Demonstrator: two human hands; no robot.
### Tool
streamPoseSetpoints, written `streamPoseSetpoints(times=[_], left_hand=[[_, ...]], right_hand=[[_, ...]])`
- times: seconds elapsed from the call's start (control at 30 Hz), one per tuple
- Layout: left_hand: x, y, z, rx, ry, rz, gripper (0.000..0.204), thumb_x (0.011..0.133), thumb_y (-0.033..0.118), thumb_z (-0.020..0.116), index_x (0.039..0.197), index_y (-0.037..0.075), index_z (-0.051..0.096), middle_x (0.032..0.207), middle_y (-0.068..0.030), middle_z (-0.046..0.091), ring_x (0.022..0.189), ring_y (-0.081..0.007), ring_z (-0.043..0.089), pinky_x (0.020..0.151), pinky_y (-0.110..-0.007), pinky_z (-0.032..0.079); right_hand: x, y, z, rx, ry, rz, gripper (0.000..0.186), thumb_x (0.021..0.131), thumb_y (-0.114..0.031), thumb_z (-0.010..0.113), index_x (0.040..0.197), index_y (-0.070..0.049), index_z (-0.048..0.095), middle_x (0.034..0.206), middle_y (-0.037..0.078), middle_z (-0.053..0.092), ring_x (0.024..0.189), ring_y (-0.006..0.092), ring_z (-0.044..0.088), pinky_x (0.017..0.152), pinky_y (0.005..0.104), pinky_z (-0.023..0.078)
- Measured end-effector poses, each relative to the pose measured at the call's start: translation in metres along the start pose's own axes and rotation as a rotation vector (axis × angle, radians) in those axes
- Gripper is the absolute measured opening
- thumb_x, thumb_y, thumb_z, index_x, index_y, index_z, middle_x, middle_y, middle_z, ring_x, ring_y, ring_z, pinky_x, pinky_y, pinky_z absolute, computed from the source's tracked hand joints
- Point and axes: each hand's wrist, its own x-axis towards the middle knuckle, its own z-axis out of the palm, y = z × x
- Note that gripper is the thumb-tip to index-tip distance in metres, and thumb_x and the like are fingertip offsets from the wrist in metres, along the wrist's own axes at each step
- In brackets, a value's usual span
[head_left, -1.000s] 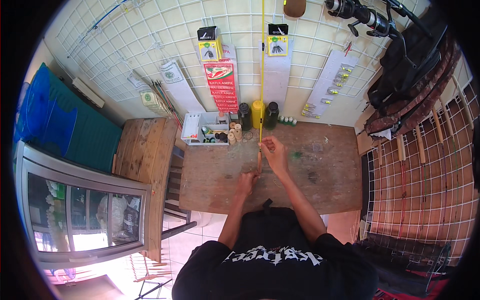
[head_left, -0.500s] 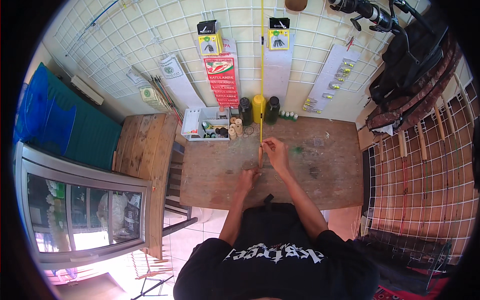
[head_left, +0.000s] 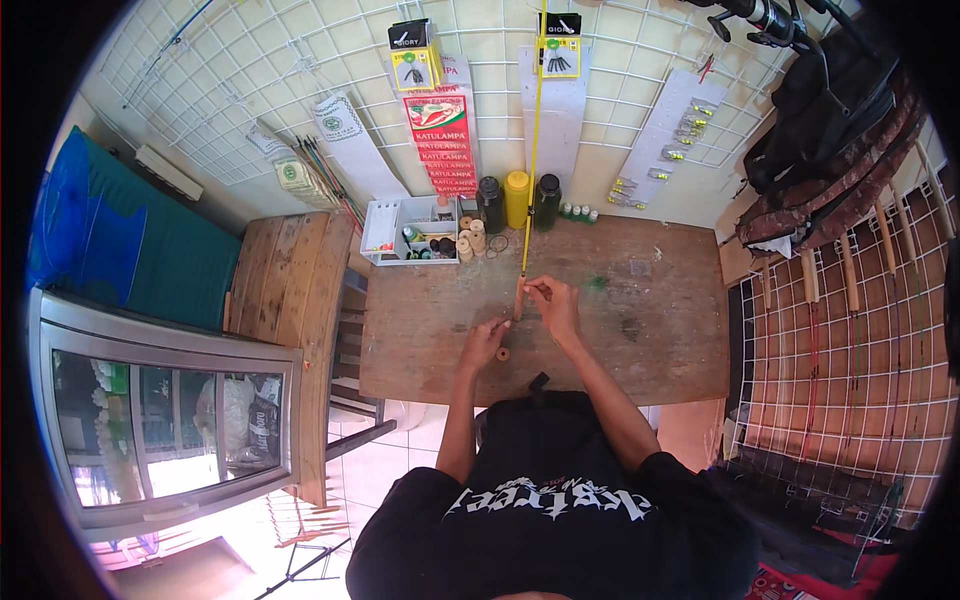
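A thin yellow rod (head_left: 533, 140) stands upright over the wooden table (head_left: 660, 330), its brown lower end (head_left: 518, 298) between my hands. My right hand (head_left: 552, 305) grips that lower end from the right. My left hand (head_left: 483, 343) sits lower and to the left, fingers pinched toward the rod's base; whether it holds anything is too small to tell. A small brown ring (head_left: 502, 354) lies on the table just beside my left hand.
A white organiser tray (head_left: 385, 232) with small parts, several spools (head_left: 470, 240) and three bottles (head_left: 517, 198) line the table's back edge. A wire grid wall (head_left: 300, 70) carries hanging packets. A wooden side table (head_left: 285, 300) and a glass-door cabinet (head_left: 160, 420) stand left; rods and bags hang right.
My hands have stayed at the rod's lower end with only slight shifts. The view has tilted a little.
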Motion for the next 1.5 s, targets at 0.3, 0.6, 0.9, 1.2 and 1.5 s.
streamPoseSetpoints(times=[0.3, 0.6, 0.9, 1.2, 1.5], left_hand=[[-0.029, -0.019, 0.013, 0.26, -0.041, 0.14, 0.037, 0.076, 0.028, 0.073, 0.107, 0.008, 0.065, 0.095, -0.0181, 0.064, 0.09, -0.0341, 0.063, 0.081, -0.04, 0.049], [-0.024, -0.043, 0.007, 0.234, 0.193, 0.11, 0.025, 0.068, 0.008, 0.073, 0.091, 0.003, 0.066, 0.091, -0.0174, 0.062, 0.083, -0.0295, 0.063, 0.071, -0.037, 0.051], [0.011, -0.069, -0.046, 0.033, 0.684, -0.028, 0.012, 0.076, 0.008, 0.064, 0.086, 0.001, 0.066, 0.084, -0.0174, 0.063, 0.074, -0.0261, 0.064, 0.067, -0.035, 0.051], [-0.008, -0.018, -0.017, 0.099, -0.562, -0.198, 0.012, 0.078, 0.008, 0.067, 0.089, 0.004, 0.07, 0.07, -0.0023, 0.064, 0.057, -0.0083, 0.057, 0.048, -0.023, 0.044], [0.024, 0.005, 0.065, 0.028, -0.248, -0.026, 0.021, 0.076, 0.012, 0.069, 0.092, 0.0, 0.065, 0.08, -0.0102, 0.068, 0.074, -0.0169, 0.064, 0.071, -0.031, 0.05]], right_hand=[[-0.01, 0.012, 0.001, -0.034, -0.036, -0.013, 0.008, 0.082, -0.006, 0.066, 0.087, 0.001, 0.066, 0.073, 0.012, 0.067, 0.065, 0.0163, 0.066, 0.061, 0.0287, 0.05], [-0.019, 0.028, -0.01, -0.134, -0.04, 0.035, 0.008, 0.08, -0.004, 0.068, 0.087, 0.001, 0.067, 0.072, 0.01, 0.067, 0.065, 0.0137, 0.064, 0.062, 0.0279, 0.051], [-0.029, 0.035, -0.018, -0.127, -0.028, 0.05, 0.007, 0.08, -0.003, 0.067, 0.086, 0.001, 0.067, 0.071, 0.011, 0.067, 0.064, 0.0134, 0.064, 0.06, 0.0271, 0.051], [-0.019, 0.027, -0.028, -0.062, 0.039, 0.047, 0.008, 0.081, -0.004, 0.068, 0.087, 0.001, 0.067, 0.072, 0.009, 0.068, 0.066, 0.0123, 0.065, 0.061, 0.026, 0.052], [-0.024, 0.002, -0.019, 0.04, -0.115, -0.011, 0.009, 0.081, -0.004, 0.067, 0.089, 0.001, 0.067, 0.075, 0.009, 0.069, 0.068, 0.0114, 0.066, 0.062, 0.0254, 0.052]])
